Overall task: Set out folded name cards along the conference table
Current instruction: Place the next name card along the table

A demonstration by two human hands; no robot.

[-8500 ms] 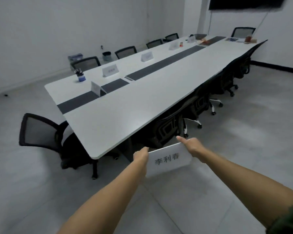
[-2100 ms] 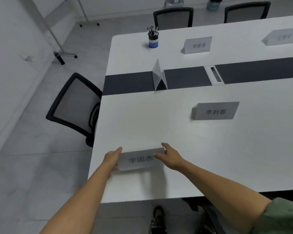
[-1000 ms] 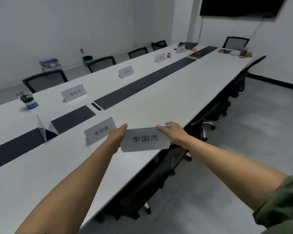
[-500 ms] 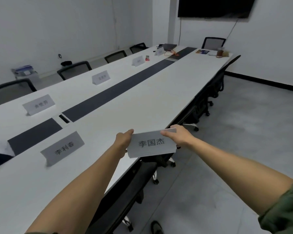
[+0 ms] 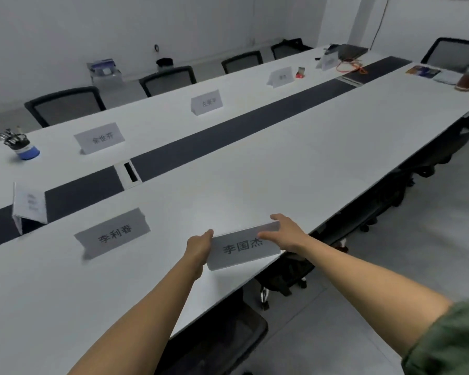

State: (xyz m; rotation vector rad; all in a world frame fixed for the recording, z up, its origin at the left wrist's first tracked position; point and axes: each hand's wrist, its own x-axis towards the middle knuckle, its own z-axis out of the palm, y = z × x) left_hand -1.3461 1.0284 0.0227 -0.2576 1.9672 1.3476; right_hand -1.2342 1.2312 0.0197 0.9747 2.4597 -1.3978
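A folded white name card [image 5: 243, 248] with three black characters is at the near edge of the long white conference table [image 5: 322, 163]. My left hand [image 5: 199, 246] grips its left end and my right hand [image 5: 286, 234] holds its right end and top fold. I cannot tell whether it rests on the table. A second name card [image 5: 113, 234] stands on the near side, to the left. Another card [image 5: 29, 205] stands side-on on the dark centre strip. Several more cards [image 5: 100, 138] [image 5: 207, 102] [image 5: 280, 76] line the far side.
A blue pen cup [image 5: 22, 147] sits at the far left. A cable hatch [image 5: 130, 171] lies in the dark centre strip. Black chairs [image 5: 171, 77] line the far side, and others are tucked under the near edge [image 5: 406, 182]. A laptop, an orange cable and papers lie at the far end.
I have carried the card from off the table's edge to its near edge, right of the card standing there. The view has swung left towards the table.
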